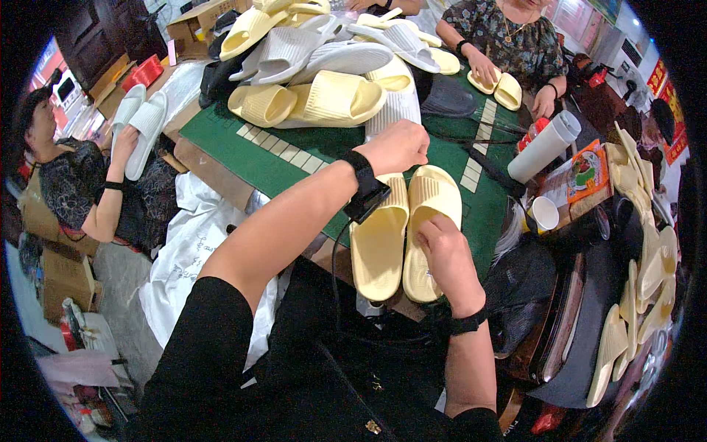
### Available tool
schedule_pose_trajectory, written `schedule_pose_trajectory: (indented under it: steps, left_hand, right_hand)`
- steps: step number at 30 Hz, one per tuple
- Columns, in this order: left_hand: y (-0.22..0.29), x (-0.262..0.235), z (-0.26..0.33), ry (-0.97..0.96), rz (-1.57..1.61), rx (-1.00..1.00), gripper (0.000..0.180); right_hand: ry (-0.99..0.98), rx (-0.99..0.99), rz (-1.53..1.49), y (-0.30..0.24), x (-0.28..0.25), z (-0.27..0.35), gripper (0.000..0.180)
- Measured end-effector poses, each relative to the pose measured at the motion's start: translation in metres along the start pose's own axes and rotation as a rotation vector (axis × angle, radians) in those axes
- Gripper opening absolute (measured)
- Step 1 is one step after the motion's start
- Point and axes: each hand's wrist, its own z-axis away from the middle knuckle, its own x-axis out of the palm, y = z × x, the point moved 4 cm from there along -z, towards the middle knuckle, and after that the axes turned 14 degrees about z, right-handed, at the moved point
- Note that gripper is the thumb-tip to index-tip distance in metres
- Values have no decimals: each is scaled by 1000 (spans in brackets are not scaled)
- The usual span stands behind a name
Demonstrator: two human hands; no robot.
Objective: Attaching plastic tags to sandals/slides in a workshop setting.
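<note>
heaped slippers [350, 57] crowd the mat [221, 136] beyond the left hand [400, 147] (cup [545, 214] rightward)

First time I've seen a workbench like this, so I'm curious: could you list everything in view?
Slipper pair: two, yellow, front of table
Slipper pile: many, yellow, grey and black, back of table
Co-worker's slippers: two, yellow, table's far right
Pale slippers: two, grey-green, in another co-worker's hand, left
Stacked slippers: several, yellow, far right
Table: one, green, centre
Cylinder: one, white, right
Cup: one, white, below the cylinder
Cardboard boxes: at least two, brown, left side
Smaller clutter: too unclear to count
Left hand: one, black wristband, above the slipper pair
Right hand: one, black wristband, at the right slipper
</note>
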Motion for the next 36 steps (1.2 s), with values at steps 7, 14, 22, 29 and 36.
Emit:
schedule_pose_trajectory:
  steps: [7,14,22,29,36]
  left_hand:
    - [-33,40,-29,-335,570,-340,21]
    - [-42,38,-23,-281,460,-341,17]
    - [-39,25,-15,-242,488,-282,12]
    - [-42,4,0,-124,687,-253,10]
    - [-39,1,3,-87,925,-235,13]
  right_hand:
    - [-32,23,-4,3,0,2,7]
    - [-47,-2,5,1,-4,1,11]
    - [-57,41,37,-6,-8,-1,11]
    - [-72,60,-34,-16,-45,-27,18]
    - [81,263,-242,33,-25,-106,24]
